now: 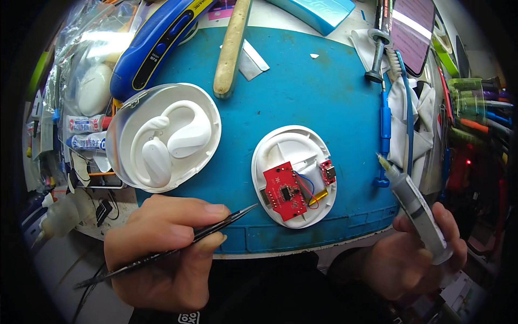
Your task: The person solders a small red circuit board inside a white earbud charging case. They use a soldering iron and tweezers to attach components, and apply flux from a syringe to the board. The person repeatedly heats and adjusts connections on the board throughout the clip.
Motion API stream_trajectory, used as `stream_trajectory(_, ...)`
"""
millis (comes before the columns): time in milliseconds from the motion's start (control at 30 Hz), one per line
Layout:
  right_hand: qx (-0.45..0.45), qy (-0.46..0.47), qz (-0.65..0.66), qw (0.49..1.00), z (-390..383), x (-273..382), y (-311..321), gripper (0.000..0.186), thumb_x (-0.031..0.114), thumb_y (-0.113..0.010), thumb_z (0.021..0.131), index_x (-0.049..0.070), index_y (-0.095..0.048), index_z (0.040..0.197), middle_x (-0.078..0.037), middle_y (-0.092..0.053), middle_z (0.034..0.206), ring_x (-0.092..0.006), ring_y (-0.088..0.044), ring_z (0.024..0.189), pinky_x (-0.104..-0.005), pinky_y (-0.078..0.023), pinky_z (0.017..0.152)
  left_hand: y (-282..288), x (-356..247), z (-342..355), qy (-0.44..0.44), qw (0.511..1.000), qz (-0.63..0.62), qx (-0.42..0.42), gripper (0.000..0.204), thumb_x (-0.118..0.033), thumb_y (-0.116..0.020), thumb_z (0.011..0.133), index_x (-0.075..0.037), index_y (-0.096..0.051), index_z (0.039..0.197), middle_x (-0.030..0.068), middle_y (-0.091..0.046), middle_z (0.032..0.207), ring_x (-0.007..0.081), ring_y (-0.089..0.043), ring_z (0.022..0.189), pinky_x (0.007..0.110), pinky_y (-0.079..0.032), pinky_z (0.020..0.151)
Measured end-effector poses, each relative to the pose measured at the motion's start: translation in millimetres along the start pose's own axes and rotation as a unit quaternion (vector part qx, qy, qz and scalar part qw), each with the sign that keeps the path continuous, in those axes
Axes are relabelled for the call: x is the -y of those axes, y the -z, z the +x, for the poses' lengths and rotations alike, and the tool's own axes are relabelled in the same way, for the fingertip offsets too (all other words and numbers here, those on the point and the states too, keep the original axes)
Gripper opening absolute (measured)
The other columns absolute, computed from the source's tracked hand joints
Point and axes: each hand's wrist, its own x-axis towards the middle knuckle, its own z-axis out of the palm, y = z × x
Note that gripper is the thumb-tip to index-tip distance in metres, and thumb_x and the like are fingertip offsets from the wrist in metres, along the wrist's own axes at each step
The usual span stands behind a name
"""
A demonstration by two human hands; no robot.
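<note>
My left hand (pixel 162 248) is closed round a pair of black tweezers (pixel 199 235), their tip pointing right, just short of an opened white case half (pixel 261 143). A red circuit board (pixel 284 197) sits in that shell, wired by blue and red leads to a small red USB-C port board (pixel 327 173). A yellow-edged part (pixel 318 198) lies beneath the wires. At the right, my right hand (pixel 415 254) grips a syringe (pixel 415 208) of grey paste, nozzle toward the upper left. Left of the shell, a white case half (pixel 121 156) holds two white ear-hook earbuds (pixel 189 137).
A blue work mat (pixel 302 81) covers the bench. Behind stand a blue electric tool (pixel 156 48), a wooden-handled stick (pixel 231 59) and a light-blue box (pixel 318 13). To the right lie a blue screwdriver (pixel 384 121), a toothbrush (pixel 404 97) and a phone (pixel 413 32); glue tubes (pixel 86 141) at left.
</note>
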Motion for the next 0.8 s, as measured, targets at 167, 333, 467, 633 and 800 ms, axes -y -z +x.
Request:
stream_trajectory(167,0.083,-0.048,0.214,0.972,-4,8,1,0.054,0.002,-0.073,0.092,0.011,-0.038,0.132,-0.03,-0.055,0.136,-0.0379,-0.072,0.108,-0.0412,-0.066,0.087,-3,1,2,-0.016,1.0,-0.005,0.021,0.034,0.0,-0.079,0.091,-0.003,-0.053,0.113,0.0249,-0.075,0.097,0.0292,-0.074,0.085,0.035,-0.059,0.078)
stream_trajectory(333,0.152,0.038,0.088,0.984,2,23,-5,0.057,-0.015,-0.064,0.088,0.009,-0.035,0.13,-0.034,-0.053,0.134,-0.0426,-0.069,0.113,-0.0459,-0.062,0.095,0,0,3,-0.032,0.997,0.01,0.063,0.038,0.0,-0.081,0.09,-0.005,-0.053,0.115,0.0244,-0.075,0.103,0.0298,-0.075,0.087,0.036,-0.06,0.078)
stream_trajectory(467,0.098,0.026,0.051,0.994,1,26,-22,0.036,-0.002,-0.071,0.088,0.006,-0.054,0.119,-0.026,-0.066,0.118,-0.0377,-0.074,0.103,-0.0413,-0.067,0.082,4,-2,5,-0.043,0.994,0.02,0.097,0.043,0.004,-0.082,0.086,-0.007,-0.053,0.116,0.0231,-0.075,0.108,0.0315,-0.075,0.09,0.037,-0.061,0.078)
stream_trajectory(633,0.052,0.035,-0.009,0.998,-2,26,-29,0.028,0.003,-0.068,0.09,0.008,-0.06,0.116,-0.02,-0.072,0.112,-0.0323,-0.073,0.097,-0.0368,-0.067,0.076,5,-2,5,-0.048,0.992,0.029,0.113,0.047,0.009,-0.081,0.083,-0.008,-0.053,0.118,0.0229,-0.074,0.11,0.033,-0.076,0.092,0.038,-0.061,0.078)
stream_trajectory(800,0.077,0.041,-0.081,0.993,1,23,-22,0.028,0.007,-0.069,0.087,0.01,-0.063,0.114,-0.017,-0.075,0.108,-0.0251,-0.066,0.089,-0.0334,-0.058,0.071,7,-4,7,-0.044,0.99,0.022,0.132,0.049,0.01,-0.08,0.082,-0.008,-0.053,0.119,0.0232,-0.074,0.112,0.0338,-0.076,0.093,0.039,-0.061,0.079)
